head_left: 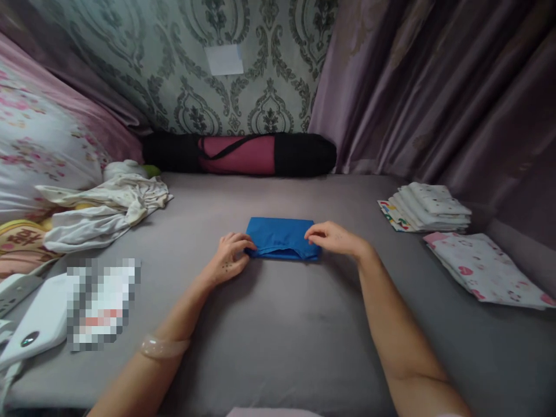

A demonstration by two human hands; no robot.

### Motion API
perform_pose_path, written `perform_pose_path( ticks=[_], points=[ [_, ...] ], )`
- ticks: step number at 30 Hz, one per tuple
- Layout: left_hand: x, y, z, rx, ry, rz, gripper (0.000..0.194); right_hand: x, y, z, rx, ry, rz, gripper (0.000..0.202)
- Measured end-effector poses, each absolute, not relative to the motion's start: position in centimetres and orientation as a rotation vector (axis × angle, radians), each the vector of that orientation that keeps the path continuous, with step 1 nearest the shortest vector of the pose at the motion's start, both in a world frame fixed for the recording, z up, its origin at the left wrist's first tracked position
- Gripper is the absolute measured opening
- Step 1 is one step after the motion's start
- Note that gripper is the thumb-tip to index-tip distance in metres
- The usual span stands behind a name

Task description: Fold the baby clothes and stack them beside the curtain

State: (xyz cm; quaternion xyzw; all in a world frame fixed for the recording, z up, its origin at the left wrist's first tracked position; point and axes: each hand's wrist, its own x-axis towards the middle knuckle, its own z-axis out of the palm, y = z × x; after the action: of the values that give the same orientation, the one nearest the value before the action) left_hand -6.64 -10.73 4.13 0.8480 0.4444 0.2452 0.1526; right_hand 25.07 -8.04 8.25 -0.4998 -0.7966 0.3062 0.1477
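A folded blue cloth (281,233) lies flat on the grey sheet (278,324), its near edge slightly raised in a curved gap. My left hand (229,256) is at its left near corner, with fingertips curled over the edge. At the right side my right hand (333,236) has thumb and fingers pinched together at the cloth's edge. A pale bangle (164,347) circles my left wrist.
A black and pink roll bag (238,154) lies along the patterned wall. Folded cloths (428,207) and a heart-print cloth (495,269) sit at right. A crumpled cloth (117,202), a white device (46,318) and a power strip (17,289) are at left.
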Motion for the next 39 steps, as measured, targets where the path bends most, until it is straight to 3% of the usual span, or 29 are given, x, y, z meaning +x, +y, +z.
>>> perform_pose_path(
  ticks=[3,6,16,24,29,39],
  points=[
    [-7.3,-10.9,3.5,2.366,1.339,0.858,0.030,23.0,-7.2,7.5,-1.551,-2.160,0.468,0.041],
    [-7.8,-10.9,3.0,2.346,1.367,0.887,0.029,20.5,-6.8,6.0,-1.550,-2.288,0.288,0.052],
    [-8.9,-10.5,2.1,2.364,1.332,0.756,0.029,20.0,-6.8,1.5,-1.547,-2.570,0.254,0.063],
    [-9.1,-10.5,2.6,2.304,1.360,0.756,0.031,19.0,-5.9,4.3,-1.656,-2.577,0.446,0.058],
    [-9.1,-10.5,2.5,2.297,1.367,0.767,0.030,14.2,-5.5,6.0,-1.606,-2.490,0.338,0.058],
    [-9.8,-10.1,1.9,2.257,1.363,0.940,0.029,10.8,-5.7,1.2,-1.615,-2.487,0.177,0.060]
  ],
)
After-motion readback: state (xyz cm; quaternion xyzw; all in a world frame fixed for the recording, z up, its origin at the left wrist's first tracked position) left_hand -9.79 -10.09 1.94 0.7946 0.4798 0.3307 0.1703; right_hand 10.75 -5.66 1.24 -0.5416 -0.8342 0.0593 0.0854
